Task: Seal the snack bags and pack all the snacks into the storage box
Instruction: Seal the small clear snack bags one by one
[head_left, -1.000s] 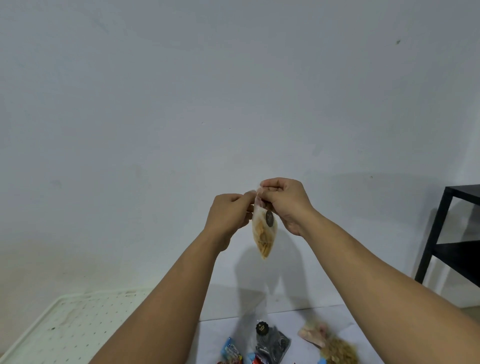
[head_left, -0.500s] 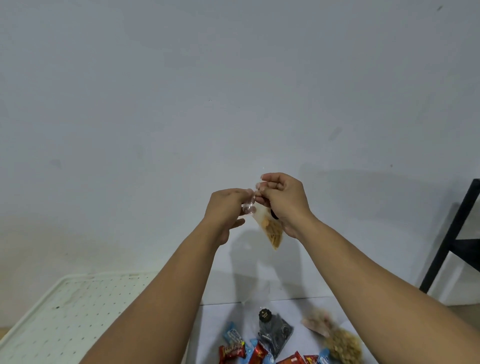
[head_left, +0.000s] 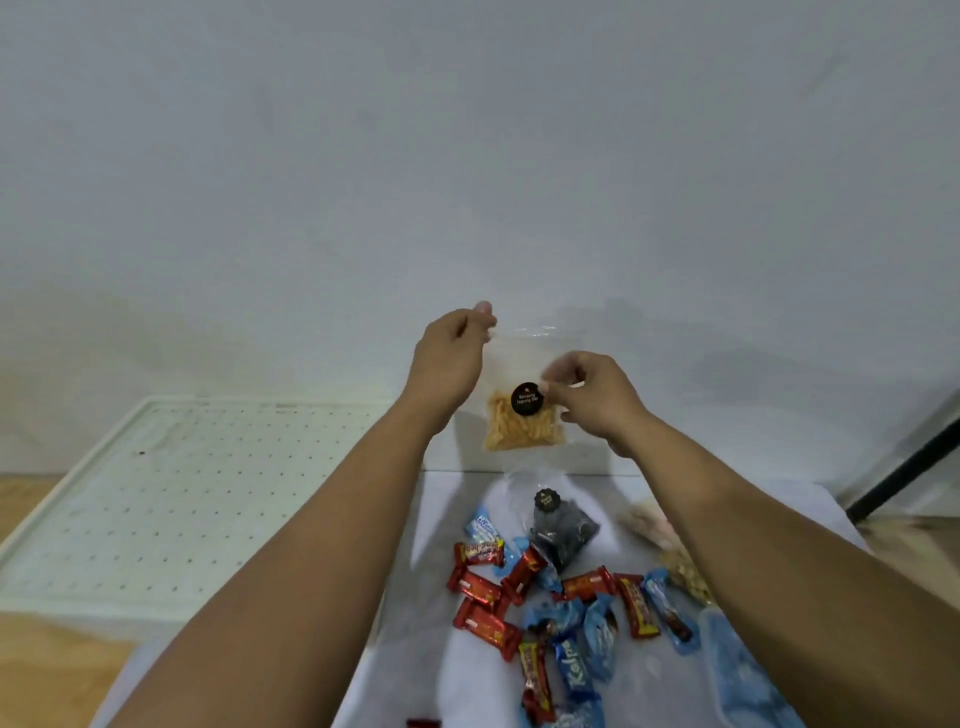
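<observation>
Above the white bench (head_left: 415, 597) by a plain white wall (head_left: 467, 156), left hand (head_left: 449, 358) and right hand (head_left: 597, 395) pinch a clear plastic snack bag of yellow sticks (head_left: 519, 415).

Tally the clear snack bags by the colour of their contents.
Bag of orange-yellow sticks, held up: 1
Bag of dark snacks: 1
Bag of pale snacks, partly hidden: at least 1
Total: at least 3

The round black sticker (head_left: 527, 399) on the clear snack bag (head_left: 522, 415) reads about "Kentang", the rest unclear. One blue wrapper (head_left: 575, 670) near the table's front edge says "Kalpa".
</observation>
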